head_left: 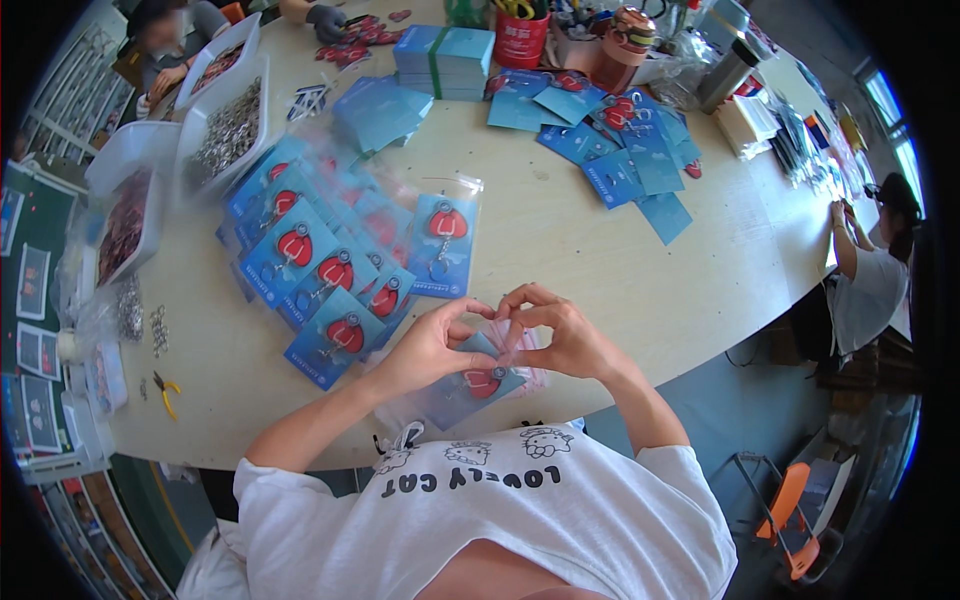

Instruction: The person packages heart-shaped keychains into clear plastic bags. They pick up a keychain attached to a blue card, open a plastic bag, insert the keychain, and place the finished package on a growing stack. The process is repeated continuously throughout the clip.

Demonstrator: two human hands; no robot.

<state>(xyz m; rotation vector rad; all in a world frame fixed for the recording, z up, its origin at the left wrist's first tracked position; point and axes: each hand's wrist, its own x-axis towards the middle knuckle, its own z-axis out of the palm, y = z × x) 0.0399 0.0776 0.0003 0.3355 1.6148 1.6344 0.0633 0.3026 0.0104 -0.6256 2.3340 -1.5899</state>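
Close to the near table edge, my left hand (432, 345) pinches a blue card (462, 395) that carries a red keychain charm (484, 382). My right hand (556, 332) has its thumb and forefinger pressed together on the clear plastic bag (532, 380) around the card. The bag has pinkish edges, and more clear plastic lies beneath it. My fingers hide the card's upper end, so how far it sits in the bag is unclear. Left of my hands spreads a pile of bagged cards (335, 270) with red keychains; one bagged card (441, 245) lies at its right.
White bins of metal rings (236, 125) and red charms (128, 225) line the left side. Yellow-handled pliers (167, 395) lie nearby. Loose blue cards (640, 160), a banded card stack (443, 62) and a red can (521, 40) stand farther back. Other people work at the far left and right.
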